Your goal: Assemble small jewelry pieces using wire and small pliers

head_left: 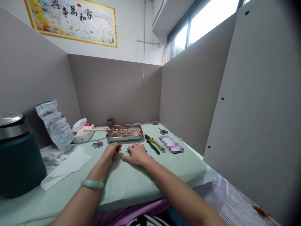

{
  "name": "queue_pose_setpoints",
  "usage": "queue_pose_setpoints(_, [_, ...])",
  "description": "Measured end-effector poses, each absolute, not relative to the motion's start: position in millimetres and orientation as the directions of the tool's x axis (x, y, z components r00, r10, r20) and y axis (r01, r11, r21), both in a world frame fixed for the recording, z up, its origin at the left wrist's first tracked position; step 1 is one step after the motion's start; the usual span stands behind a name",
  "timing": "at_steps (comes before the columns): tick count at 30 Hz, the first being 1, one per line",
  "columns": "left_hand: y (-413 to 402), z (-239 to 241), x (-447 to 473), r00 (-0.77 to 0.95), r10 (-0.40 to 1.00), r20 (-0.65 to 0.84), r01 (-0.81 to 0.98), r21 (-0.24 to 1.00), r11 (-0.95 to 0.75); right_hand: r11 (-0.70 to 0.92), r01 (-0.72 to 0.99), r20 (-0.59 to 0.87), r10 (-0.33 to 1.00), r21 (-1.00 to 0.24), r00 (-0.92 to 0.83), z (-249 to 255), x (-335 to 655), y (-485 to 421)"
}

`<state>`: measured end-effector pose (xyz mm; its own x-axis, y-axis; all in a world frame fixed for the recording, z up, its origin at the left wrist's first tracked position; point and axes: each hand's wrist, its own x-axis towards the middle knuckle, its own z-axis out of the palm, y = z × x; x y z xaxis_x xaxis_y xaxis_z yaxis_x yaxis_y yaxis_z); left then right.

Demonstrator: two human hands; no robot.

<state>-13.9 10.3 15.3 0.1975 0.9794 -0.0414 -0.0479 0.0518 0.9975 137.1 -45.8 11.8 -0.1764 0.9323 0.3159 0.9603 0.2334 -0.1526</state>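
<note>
Both my hands rest on the pale green tablecloth (131,185) in front of a metal tray (124,133). My left hand (112,153) lies on its side with the fingers curled inward; whether anything is in them I cannot see. A green jade bangle (92,184) sits on that wrist. My right hand (136,154) lies palm down, fingers loosely together and bent at the tips, touching the cloth. The tray holds small red and metallic pieces, and a thin wooden stick (98,130) lies across its left rim. A small beaded ornament (97,144) lies left of my left hand.
Green-and-yellow-handled pliers (152,144) and small scissors (163,131) lie right of the tray. A white box (82,131), a printed bag (55,124), white paper sheets (66,166) and a dark pot with a steel lid (16,153) stand at the left. Grey partitions enclose the desk.
</note>
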Motion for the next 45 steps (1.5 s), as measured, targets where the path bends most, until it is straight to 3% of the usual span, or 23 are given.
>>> queue_pose_setpoints(9, [9,16,-14,0.184,0.981,-0.067,-0.052,0.996,0.077,0.173,0.974,0.424,0.901,-0.146,-0.096,-9,133,-37])
queue_pose_setpoints(11, [8,16,-14,0.188,0.981,-0.037,-0.035,0.998,0.045,0.227,0.946,0.466,0.879,-0.231,-0.097,-10,135,-32])
queue_pose_setpoints(13, [7,17,-14,0.185,0.983,-0.003,-0.023,1.000,0.008,0.328,0.849,0.552,0.832,-0.415,-0.052,-10,138,-26])
queue_pose_setpoints(15, [7,17,-14,0.187,0.982,0.019,-0.019,1.000,-0.016,0.435,0.591,0.589,0.804,-0.679,0.084,-6,142,-18])
queue_pose_setpoints(17, [8,17,-13,0.193,0.981,0.021,-0.011,1.000,-0.020,0.414,0.156,0.440,0.874,-0.897,0.208,-1,147,-11])
queue_pose_setpoints(18, [8,17,-13,0.196,0.980,0.020,-0.005,1.000,-0.020,0.369,-0.075,0.346,0.912,-0.926,0.219,2,149,-9])
queue_pose_setpoints(21, [8,17,-12,0.204,0.979,0.025,-0.001,1.000,-0.026,0.249,-0.557,0.170,0.967,-0.792,0.189,9,156,-8])
queue_pose_setpoints(24, [7,17,-13,0.206,0.978,0.033,-0.011,0.999,-0.032,0.065,-0.709,0.064,0.998,-0.702,0.028,11,159,-14])
queue_pose_setpoints(27, [6,16,-13,0.207,0.977,0.044,-0.015,0.999,-0.042,-0.056,-0.609,0.026,0.992,-0.791,-0.124,10,153,-21])
queue_pose_setpoints(30, [7,15,-12,0.215,0.976,0.038,-0.009,0.999,-0.037,0.095,-0.395,0.132,0.989,-0.914,-0.068,7,142,-28])
queue_pose_setpoints(32, [8,14,-12,0.217,0.976,0.023,0.009,1.000,-0.026,0.115,-0.275,0.148,0.984,-0.955,-0.104,6,136,-30])
queue_pose_setpoints(39, [10,19,-12,0.101,0.989,0.110,0.047,0.992,-0.115,0.067,-0.179,0.090,0.988,-0.982,-0.123,8,132,-28])
queue_pose_setpoints(45, [12,51,-2,0.083,0.983,0.162,0.038,0.985,-0.166,0.019,0.204,0.000,0.996,-0.979,-0.093,35,121,-19])
